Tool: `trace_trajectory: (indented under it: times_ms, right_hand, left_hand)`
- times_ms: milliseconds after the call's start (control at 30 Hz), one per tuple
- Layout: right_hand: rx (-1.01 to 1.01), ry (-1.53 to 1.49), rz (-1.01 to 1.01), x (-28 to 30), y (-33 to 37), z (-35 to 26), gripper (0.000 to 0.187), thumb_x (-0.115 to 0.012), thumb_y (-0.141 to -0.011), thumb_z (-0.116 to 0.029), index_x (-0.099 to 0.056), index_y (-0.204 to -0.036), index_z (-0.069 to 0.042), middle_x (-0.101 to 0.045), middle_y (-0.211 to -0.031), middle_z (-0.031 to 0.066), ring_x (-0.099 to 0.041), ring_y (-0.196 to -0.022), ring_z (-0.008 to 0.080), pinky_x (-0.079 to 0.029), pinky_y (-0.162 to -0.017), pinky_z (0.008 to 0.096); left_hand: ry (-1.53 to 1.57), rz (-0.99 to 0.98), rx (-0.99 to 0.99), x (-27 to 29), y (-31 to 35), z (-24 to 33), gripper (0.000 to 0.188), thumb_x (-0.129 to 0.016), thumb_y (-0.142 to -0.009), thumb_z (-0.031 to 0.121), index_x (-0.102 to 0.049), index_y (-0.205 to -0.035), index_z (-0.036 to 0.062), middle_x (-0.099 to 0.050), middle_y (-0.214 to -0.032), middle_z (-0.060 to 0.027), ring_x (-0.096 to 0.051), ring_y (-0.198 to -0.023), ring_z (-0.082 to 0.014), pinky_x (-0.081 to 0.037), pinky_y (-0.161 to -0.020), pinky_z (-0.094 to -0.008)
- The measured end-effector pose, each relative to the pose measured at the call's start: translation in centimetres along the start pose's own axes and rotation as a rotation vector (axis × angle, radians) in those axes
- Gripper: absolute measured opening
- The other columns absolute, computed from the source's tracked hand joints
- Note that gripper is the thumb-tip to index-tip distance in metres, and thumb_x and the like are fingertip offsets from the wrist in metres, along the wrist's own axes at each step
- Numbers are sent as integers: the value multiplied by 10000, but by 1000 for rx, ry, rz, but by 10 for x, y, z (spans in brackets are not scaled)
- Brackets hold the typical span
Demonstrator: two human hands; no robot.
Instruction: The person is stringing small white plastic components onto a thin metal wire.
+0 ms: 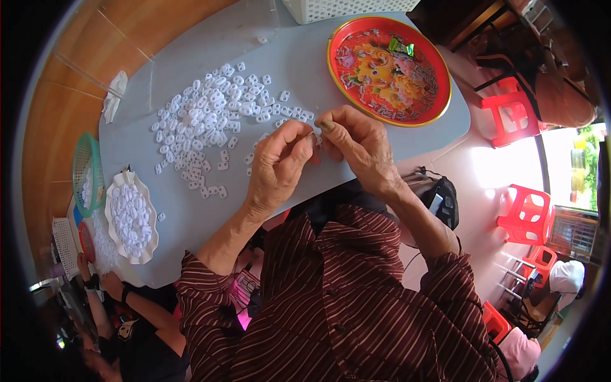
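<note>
My left hand [280, 164] and my right hand [361, 148] meet above the table's near edge, fingertips almost touching. Both are closed in a pinch. A bit of white shows between the fingertips, but what each hand holds is too small and too covered to name. Just beyond them, to the left, spreads a loose heap of small white plastic pieces [207, 105], many with two holes. Beyond my right hand lies a round red tray [337, 71] with a gold rim and a flower pattern, strewn with small thin silvery bits and a green wrapper [401, 47].
A scalloped white dish [151, 245] of white pieces stands on the grey table [191, 232] at left, near a green basket [79, 162]. A white perforated basket [344, 9] stands at the far edge. Another person's arm [149, 312] is lower left; red stools [527, 215] stand right.
</note>
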State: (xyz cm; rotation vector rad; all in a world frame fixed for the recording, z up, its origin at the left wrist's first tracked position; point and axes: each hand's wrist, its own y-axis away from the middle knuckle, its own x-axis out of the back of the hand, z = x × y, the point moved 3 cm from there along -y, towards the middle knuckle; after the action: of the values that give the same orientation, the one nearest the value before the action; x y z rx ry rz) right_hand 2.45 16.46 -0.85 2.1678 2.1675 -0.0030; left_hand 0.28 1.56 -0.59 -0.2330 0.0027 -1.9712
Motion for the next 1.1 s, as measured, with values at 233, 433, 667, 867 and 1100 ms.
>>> trace_trajectory:
  times_ms: [233, 433, 667, 867, 1100]
  right_hand:
    - [51, 131, -39, 7, -2, 3, 158, -595, -901, -152, -600, -894, 6, -593, -703, 10, -492, -639, 50, -413, -573, 213]
    - [43, 204, -40, 7, -1, 3, 155, -607, -889, -145, -597, -870, 9, -607, -684, 29, -507, -634, 54, -419, -554, 228]
    - [122, 245, 48, -2, 1, -1, 178, -618, -879, -148, -573, -812, 11, -620, -628, 50, -517, -583, 56, -414, -522, 228]
    - [177, 200, 132, -12, 0, 4, 196, -599, -894, -155, -560, -796, 9, -601, -616, 29, -494, -565, 49, -398, -498, 225]
    - [87, 17, 40, 1, 0, 8, 206, -546, -936, -201, -588, -917, -1, -543, -653, -9, -473, -609, 45, -396, -550, 211]
  left_hand:
    - [211, -101, 68, 1, -1, -17, 168, -541, -911, 151, -575, -889, -12, -594, -720, -18, -556, -686, -73, -449, -654, -221]
    - [289, -153, 112, 0, -1, -22, 154, -556, -900, 138, -582, -901, -13, -605, -760, -18, -559, -694, -76, -461, -678, -224]
    - [290, -101, 52, -3, 1, -16, 170, -548, -908, 161, -584, -914, -4, -599, -743, -18, -542, -694, -68, -445, -671, -218]
    - [306, -35, 19, -5, 2, -17, 183, -540, -916, 177, -580, -909, -1, -596, -716, -17, -527, -689, -59, -427, -654, -212]
    - [260, -23, 76, -4, 3, -13, 175, -529, -918, 169, -575, -893, 2, -597, -691, -15, -532, -677, -54, -422, -632, -207]
